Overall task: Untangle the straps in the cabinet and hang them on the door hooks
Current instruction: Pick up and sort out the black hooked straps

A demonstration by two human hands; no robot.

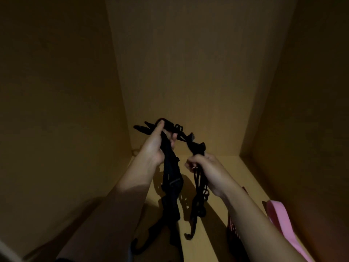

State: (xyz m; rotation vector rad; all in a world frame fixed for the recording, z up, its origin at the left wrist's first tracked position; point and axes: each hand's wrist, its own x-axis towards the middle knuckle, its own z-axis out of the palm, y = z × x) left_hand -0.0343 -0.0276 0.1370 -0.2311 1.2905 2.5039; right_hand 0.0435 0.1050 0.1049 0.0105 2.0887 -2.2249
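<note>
In the dim cabinet (56, 91), the left hand (158, 146) is curled tight round a wide black band of the straps (171, 167) and holds it up off the floor, its lower end trailing down to a hook (136, 246) near the front edge. Just right of it, the right hand (205, 169) clenches a thinner corded bundle (200, 190), and a knot of buckles (188, 138) bridges the 2 hands above them. Far right, a pink band (279, 218) lies beside the right forearm.
</note>
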